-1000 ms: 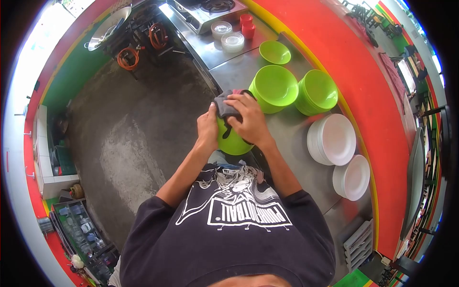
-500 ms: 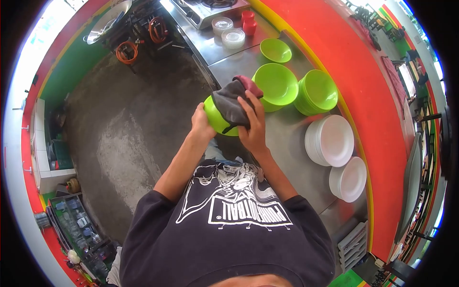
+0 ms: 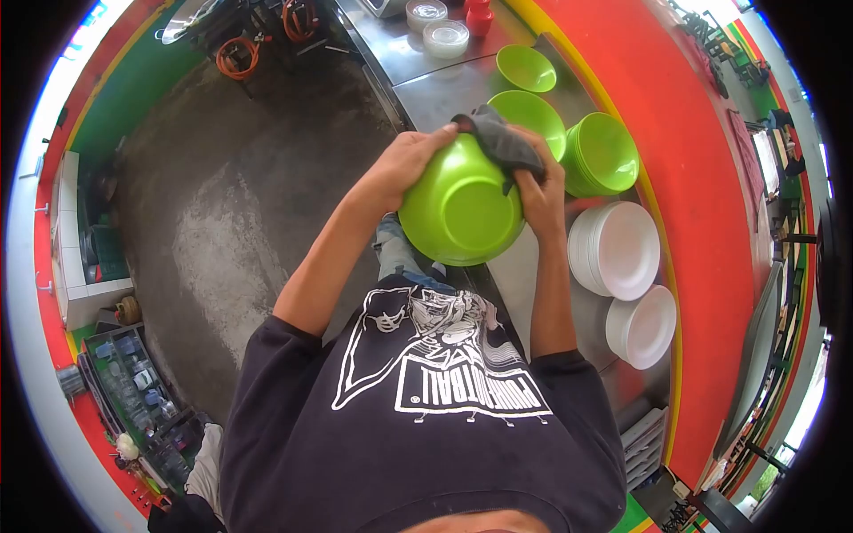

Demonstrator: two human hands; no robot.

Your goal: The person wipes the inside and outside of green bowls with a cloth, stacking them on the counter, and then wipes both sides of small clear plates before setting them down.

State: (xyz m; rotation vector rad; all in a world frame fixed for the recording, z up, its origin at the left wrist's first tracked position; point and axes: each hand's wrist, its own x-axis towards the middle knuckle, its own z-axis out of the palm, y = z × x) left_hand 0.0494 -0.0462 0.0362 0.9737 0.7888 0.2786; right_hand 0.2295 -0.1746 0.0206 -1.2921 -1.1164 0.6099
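Note:
I hold a green bowl (image 3: 460, 211) up in front of my chest, its underside turned toward me. My left hand (image 3: 402, 165) grips its upper left rim. My right hand (image 3: 539, 197) grips the right rim and presses a dark grey cloth (image 3: 500, 142) against the bowl's top edge. Just behind the bowl, on the steel counter (image 3: 442, 93), stand a stack of green bowls (image 3: 533, 114), a second stack (image 3: 606, 155) and a single green bowl (image 3: 526, 68).
Two stacks of white plates (image 3: 617, 250) (image 3: 647, 327) lie on the counter to my right. Clear lidded containers (image 3: 444, 37) and a red container (image 3: 481, 18) stand farther back. A red and yellow wall runs along the right. Bare concrete floor lies to my left.
I have lifted the bowl higher and closer and turned its underside toward me. The cloth has slid from covering the bowl's front to its top right edge.

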